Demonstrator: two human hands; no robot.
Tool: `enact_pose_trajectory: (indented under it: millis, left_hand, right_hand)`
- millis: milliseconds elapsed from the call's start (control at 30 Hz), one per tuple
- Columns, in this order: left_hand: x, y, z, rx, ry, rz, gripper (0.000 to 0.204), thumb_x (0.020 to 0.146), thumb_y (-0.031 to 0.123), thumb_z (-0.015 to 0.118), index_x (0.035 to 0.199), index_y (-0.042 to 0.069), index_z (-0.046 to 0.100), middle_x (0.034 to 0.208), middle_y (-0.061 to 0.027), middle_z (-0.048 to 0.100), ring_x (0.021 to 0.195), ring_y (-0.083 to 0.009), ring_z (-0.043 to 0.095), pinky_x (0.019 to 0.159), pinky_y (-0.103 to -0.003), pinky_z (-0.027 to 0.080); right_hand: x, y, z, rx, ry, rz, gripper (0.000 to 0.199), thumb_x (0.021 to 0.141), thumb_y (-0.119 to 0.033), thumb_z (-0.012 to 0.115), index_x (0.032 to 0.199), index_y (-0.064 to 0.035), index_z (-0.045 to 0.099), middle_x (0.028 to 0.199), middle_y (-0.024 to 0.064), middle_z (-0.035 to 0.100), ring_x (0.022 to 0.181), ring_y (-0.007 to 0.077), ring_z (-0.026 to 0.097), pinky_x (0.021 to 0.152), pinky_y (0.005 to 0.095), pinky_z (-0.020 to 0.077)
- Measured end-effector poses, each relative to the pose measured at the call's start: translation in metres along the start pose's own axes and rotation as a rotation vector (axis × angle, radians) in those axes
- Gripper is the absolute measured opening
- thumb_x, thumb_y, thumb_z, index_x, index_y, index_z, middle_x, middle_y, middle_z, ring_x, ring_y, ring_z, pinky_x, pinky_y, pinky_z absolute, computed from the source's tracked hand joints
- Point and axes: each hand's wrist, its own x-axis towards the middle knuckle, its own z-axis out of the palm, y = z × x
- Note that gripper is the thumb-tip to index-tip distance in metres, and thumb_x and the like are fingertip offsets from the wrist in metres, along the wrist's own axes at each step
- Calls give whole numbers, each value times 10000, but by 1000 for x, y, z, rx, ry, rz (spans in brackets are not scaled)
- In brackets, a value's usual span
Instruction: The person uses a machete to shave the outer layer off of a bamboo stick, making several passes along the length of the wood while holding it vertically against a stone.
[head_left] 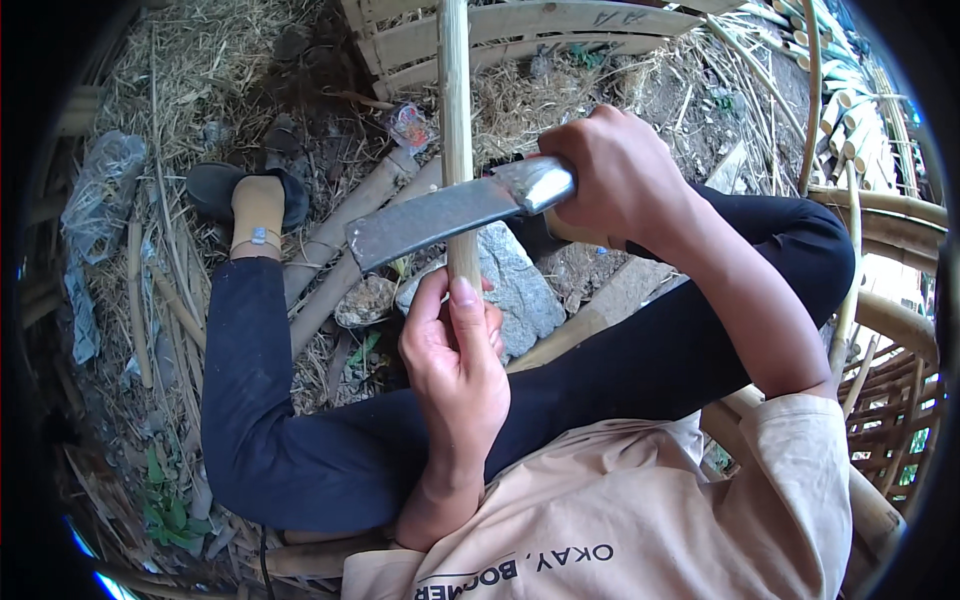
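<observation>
My left hand (455, 365) is closed around the lower end of a long, pale bamboo strip (455, 95), its thumb lying along the front. The strip stands nearly upright in the picture and runs out past the top edge. In my right fist (618, 175) is the silvery handle of a machete (425, 224) with a broad, dark, square-ended blade. That blade crosses in front of the strip, a little above my left fingers; whether its edge bites into the wood I cannot tell. Behind my left hand lies a grey rock (520, 300).
A pale slatted wooden crate (540, 25) stands at the far side. Bamboo poles (345, 225) lie over the straw-littered ground. Cut bamboo (850, 120) is stacked at far right, above a woven bamboo basket (890, 410). Clear plastic (105, 185) lies left. My dark-trousered legs frame the work.
</observation>
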Motion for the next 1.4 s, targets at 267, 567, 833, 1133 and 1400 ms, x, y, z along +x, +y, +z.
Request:
enact_pose_trajectory:
  millis: [267, 567, 833, 1133, 1400]
  left_hand:
    - [-3, -3, 3, 93, 51, 50, 262, 1081, 266, 441, 988, 36, 525, 612, 58, 378, 482, 12, 278, 426, -186, 190]
    - [-3, -2, 1, -12, -6, -13, 246, 1077, 270, 453, 1002, 48, 527, 618, 56, 398, 485, 13, 302, 421, -179, 203]
    - [-10, -14, 9, -34, -76, -19, 238, 1068, 263, 482, 1014, 41, 551, 627, 62, 412, 504, 9, 317, 433, -173, 239]
    - [2, -10, 0, 42, 31, 18, 235, 1072, 247, 470, 1013, 37, 557, 625, 52, 421, 504, -2, 330, 441, -187, 245]
    - [-4, -12, 6, 407, 158, 173, 217, 1053, 182, 493, 1002, -19, 554, 637, 20, 450, 534, -35, 399, 470, -221, 304]
  right_hand:
    - [14, 17, 2, -118, 120, -45, 179, 629, -155, 728, 794, -86, 734, 660, 150, 670, 637, 343, 684, 618, 432, 549]
    - [20, 39, -5, -135, 202, -1, 124, 677, -145, 709, 791, -114, 745, 669, 138, 680, 637, 325, 690, 655, 441, 555]
    - [16, 58, -48, -66, 315, 250, 190, 761, -163, 669, 900, -62, 749, 731, 192, 681, 742, 379, 685, 740, 437, 557]
    - [2, 19, -9, -148, 38, 38, 134, 628, -146, 706, 741, -73, 700, 637, 143, 660, 618, 347, 679, 611, 433, 558]
    - [10, 33, 7, -154, 164, 90, 125, 664, -145, 698, 746, -52, 710, 666, 172, 673, 623, 358, 687, 635, 441, 570]
